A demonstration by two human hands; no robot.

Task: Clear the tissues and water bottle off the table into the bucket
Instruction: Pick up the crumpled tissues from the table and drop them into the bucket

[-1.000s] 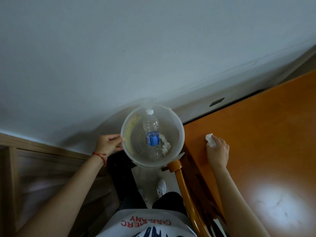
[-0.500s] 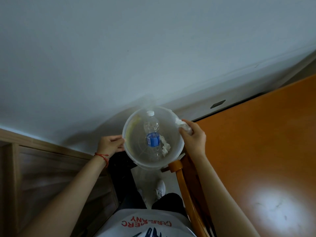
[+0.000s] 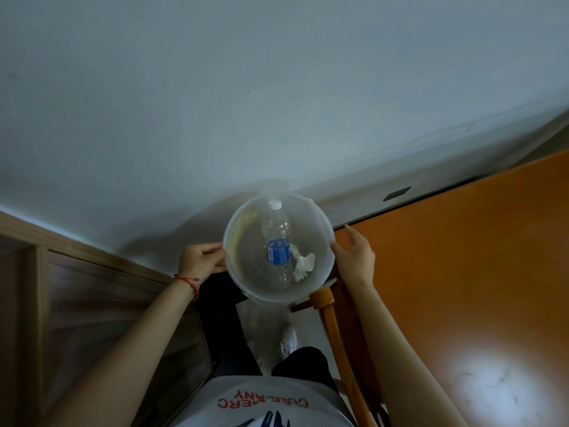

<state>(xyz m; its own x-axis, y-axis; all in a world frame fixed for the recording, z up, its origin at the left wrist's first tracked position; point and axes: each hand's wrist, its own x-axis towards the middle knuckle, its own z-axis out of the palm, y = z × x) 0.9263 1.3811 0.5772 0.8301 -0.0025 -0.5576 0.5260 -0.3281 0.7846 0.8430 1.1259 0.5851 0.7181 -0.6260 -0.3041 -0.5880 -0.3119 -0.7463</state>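
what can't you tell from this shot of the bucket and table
- Table, head view: cut off by the right and bottom edges, so leftover tissues there cannot be ruled out.
- Tissues in the bucket: clumped and partly behind the water bottle; their number is unclear.
- Right hand: whether it touches the rim is unclear.

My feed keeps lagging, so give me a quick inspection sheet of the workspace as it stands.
Surface: orange table, visible part bare apart from a glare patch.
Job's things: water bottle lies in the clear bucket; crumpled tissues beside it, inside.
Clutter: nothing seen.
Grippers: left hand grips the bucket rim; right hand open, empty, at the opposite rim, contact unclear.
Cables: nothing seen.
Surroundings: wooden chair between person and table; pale wall; wood panelling on the left.
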